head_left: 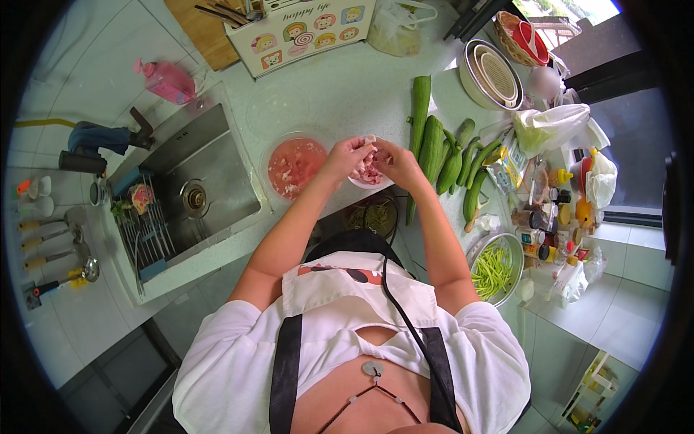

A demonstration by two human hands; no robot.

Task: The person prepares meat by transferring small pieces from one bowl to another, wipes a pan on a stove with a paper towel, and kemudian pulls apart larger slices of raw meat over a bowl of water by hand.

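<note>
The fingers of the left hand (345,158) and right hand (400,162) pinch a pale scrap (371,139) of meat between them, fingertips almost meeting. Directly below, more chopped meat (367,173) lies in a small bowl (370,186) at the near edge of the bench (340,108). The step in hand looks like pulling apart or sorting the meat by hand; the next move seems to call for parting the scrap, then letting it drop without spilling over the rim. Just left stands a wider bowl (264,172) of pink water (295,170) with loose bits; right of the hands lie long green gourds (431,148), untouched.
</note>
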